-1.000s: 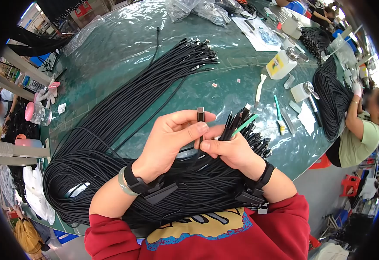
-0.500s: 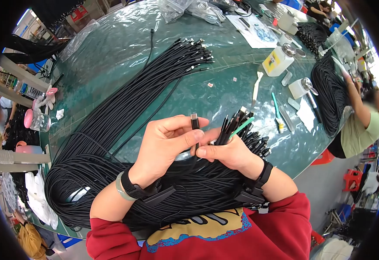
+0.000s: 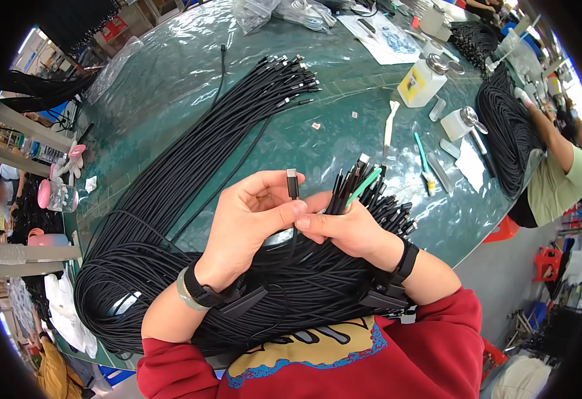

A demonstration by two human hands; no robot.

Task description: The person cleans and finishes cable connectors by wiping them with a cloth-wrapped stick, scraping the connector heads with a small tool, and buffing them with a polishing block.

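Between the thumb and fingers of my left hand (image 3: 247, 216) is a black USB cable (image 3: 293, 189), its metal-tipped connector pointing up. My right hand (image 3: 354, 231) is closed around a bunch of black cable ends (image 3: 341, 189) with a slim green stick (image 3: 364, 186) among them. Its thumb and fingertips come close to the left thumb, near the held cable. Below both hands lies a thick coiled bundle of black cables (image 3: 284, 286). Another long run of cables (image 3: 197, 146) stretches away across the green table, with its connectors at the far end.
White bottles with metal caps (image 3: 422, 81) (image 3: 460, 124) stand at the right of the green table (image 3: 344, 143). Close by lie a white brush (image 3: 390, 130) and a green-handled brush (image 3: 422, 156). A co-worker in a light green top (image 3: 557, 183) reaches toward another cable coil (image 3: 507, 133).
The cable in my left hand now stands a little farther left of the bunch, with more of its connector showing. My right hand keeps its grip on the bunch. The whole view has shifted slightly.
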